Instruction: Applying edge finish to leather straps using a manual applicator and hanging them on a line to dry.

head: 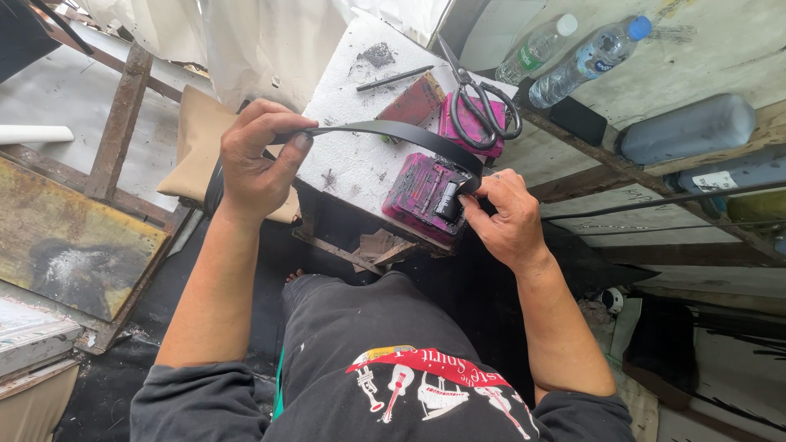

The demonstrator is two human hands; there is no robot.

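Observation:
A long black strap (pixel 393 133) arches over a white foam block (pixel 348 106). My left hand (pixel 258 160) pinches the strap's left end between thumb and fingers. My right hand (pixel 501 214) grips the strap's other end, pressing it together with a small black piece (pixel 449 200) against a pink stained block (pixel 422 196). A second pink block (pixel 467 124) lies behind it with large black scissors (pixel 483 102) resting on top.
A black pencil-like stick (pixel 393 78) and a dark red piece (pixel 413 102) lie on the foam. Two clear plastic bottles (pixel 585 59) sit at the upper right beside grey jugs (pixel 688 131). A rusty metal frame (pixel 119 123) stands at left. My dark-trousered knees are below.

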